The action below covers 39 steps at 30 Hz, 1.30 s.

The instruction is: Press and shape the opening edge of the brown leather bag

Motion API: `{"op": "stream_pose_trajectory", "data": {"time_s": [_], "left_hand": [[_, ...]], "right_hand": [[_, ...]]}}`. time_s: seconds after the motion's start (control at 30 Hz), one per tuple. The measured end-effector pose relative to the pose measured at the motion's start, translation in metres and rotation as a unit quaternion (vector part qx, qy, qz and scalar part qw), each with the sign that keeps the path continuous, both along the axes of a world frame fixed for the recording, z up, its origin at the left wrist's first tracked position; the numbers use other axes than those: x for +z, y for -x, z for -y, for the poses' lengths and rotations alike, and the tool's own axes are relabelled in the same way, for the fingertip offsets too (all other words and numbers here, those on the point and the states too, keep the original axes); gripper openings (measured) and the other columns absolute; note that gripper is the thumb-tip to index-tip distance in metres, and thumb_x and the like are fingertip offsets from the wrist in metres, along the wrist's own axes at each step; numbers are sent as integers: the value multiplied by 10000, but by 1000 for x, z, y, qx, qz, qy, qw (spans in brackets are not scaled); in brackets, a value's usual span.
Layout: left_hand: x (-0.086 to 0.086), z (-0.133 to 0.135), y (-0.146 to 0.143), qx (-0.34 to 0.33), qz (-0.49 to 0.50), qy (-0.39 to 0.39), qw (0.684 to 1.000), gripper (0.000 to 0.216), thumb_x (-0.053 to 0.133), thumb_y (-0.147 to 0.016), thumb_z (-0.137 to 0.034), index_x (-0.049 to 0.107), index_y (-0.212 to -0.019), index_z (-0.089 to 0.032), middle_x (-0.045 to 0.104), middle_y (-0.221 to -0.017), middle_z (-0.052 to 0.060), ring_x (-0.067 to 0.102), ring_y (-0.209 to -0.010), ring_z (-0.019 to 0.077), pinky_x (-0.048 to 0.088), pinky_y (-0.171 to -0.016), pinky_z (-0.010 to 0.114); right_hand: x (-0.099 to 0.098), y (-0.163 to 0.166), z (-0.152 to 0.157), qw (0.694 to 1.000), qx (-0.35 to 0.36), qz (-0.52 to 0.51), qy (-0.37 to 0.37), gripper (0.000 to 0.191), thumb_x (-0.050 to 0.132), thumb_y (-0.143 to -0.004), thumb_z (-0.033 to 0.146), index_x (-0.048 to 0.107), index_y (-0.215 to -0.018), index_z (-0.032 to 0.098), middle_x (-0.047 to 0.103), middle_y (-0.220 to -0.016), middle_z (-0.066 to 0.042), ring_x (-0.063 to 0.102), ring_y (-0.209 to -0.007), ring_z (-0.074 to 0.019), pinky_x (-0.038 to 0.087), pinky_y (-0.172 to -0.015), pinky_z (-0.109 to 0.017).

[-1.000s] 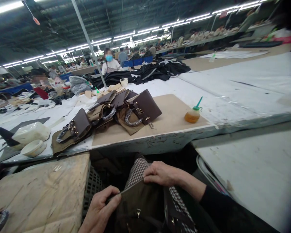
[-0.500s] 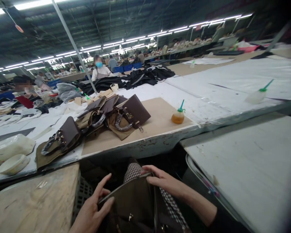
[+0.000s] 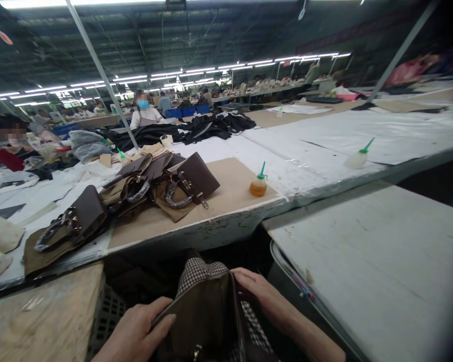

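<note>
While the head camera has tipped up and swung a bit since a second ago, the dark olive bag (image 3: pixel 207 317) sits low in the person's lap, over the checked fabric (image 3: pixel 200 269). Left hand (image 3: pixel 138 332) now lies flatter against the bag's left edge, fingers loosely curled on it — earlier the thumb and fingers were pinching that top edge. Right hand (image 3: pixel 266 299) grips the bag's right rim, fingers bent over it, about as before. Up on the workbench (image 3: pixel 211 234), the pile of brown bags (image 3: pixel 166 183) and the amber glue bottle (image 3: pixel 258 183) sit where they were — just shifted left in view.
</note>
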<state>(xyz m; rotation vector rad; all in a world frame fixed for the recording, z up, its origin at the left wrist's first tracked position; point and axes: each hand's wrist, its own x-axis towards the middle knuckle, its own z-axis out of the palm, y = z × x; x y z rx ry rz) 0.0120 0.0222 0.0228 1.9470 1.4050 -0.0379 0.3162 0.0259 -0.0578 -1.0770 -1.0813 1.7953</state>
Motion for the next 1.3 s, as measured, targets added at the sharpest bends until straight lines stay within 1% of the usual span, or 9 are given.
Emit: {"op": "stream_pose_trajectory", "data": {"time_s": [0.17, 0.3, 0.47, 0.6, 0.73, 0.83, 1.03, 1.13, 1.3], "left_hand": [[8, -4, -11, -46, -113, -60, 991, 358, 471, -912, -295, 601, -1242, -256, 714, -1076, 69, 662, -1013, 291, 476, -877, 392], [14, -20, -44, -100, -57, -97, 989, 417, 592, -862, -351, 578, -1267, -252, 672, -1200, 83, 612, -1107, 305, 444, -946, 414], [-6, -51, -83, -105, 23, -30, 994, 277, 704, -758, -334, 669, -1009, -220, 719, -985, 41, 650, -909, 262, 438, -732, 304], [-12, -66, -85, -139, 93, 40, 985, 170, 743, -707, -269, 683, -854, -208, 643, -756, -49, 586, -741, 157, 368, -606, 218], [0, -74, -69, -145, 167, 158, 962, 182, 762, -706, -285, 679, -835, -187, 550, -693, -72, 470, -651, 113, 334, -550, 194], [-1, -74, -55, -146, 161, 208, 954, 228, 772, -707, -304, 699, -892, -192, 560, -713, -69, 455, -646, 110, 333, -544, 187], [-15, -65, -40, -110, 138, 161, 971, 273, 789, -722, -388, 721, -923, -217, 534, -685, -68, 457, -661, 115, 311, -547, 182], [-11, -62, -40, -127, 125, 125, 976, 290, 659, -847, -492, 713, -884, -210, 480, -639, -62, 431, -609, 108, 281, -524, 196], [-4, -60, -45, -154, 117, 87, 977, 291, 490, -947, -374, 621, -758, -196, 433, -627, -55, 413, -579, 99, 273, -535, 208]], "right_hand": [[17, 12, -5, 997, 40, 55, -29, 353, 619, -901, 499, 654, -1006, 163, 696, -933, -30, 630, -903, -212, 461, -808, -320], [30, 25, -11, 990, 91, 97, -54, 238, 689, -773, 234, 652, -1001, 174, 698, -925, -11, 623, -902, -211, 470, -788, -298], [35, 20, -19, 965, 99, 228, -85, 278, 543, -631, 84, 690, -855, 156, 674, -813, -1, 574, -793, -182, 424, -671, -258], [45, 3, -26, 975, 151, 157, -34, 453, 494, -592, 63, 646, -1003, 178, 675, -841, 15, 567, -734, -150, 394, -622, -229], [58, -1, -34, 968, 231, 93, -20, 453, 545, -643, 54, 629, -1069, 184, 650, -833, 35, 538, -700, -115, 359, -612, -202], [52, 9, -36, 963, 251, 94, -22, 327, 596, -705, 91, 673, -1012, 172, 638, -798, 36, 531, -702, -116, 361, -620, -206], [21, 29, -31, 965, 223, 130, -50, 199, 649, -807, 238, 765, -964, 199, 669, -779, 32, 545, -714, -145, 389, -641, -235], [21, 33, -31, 966, 214, 127, -71, 220, 626, -849, 286, 777, -1000, 230, 715, -847, 22, 586, -781, -177, 422, -711, -261], [23, 38, -33, 961, 195, 161, -114, 228, 607, -881, 331, 787, -971, 223, 733, -881, 2, 608, -847, -207, 438, -767, -288]]}}
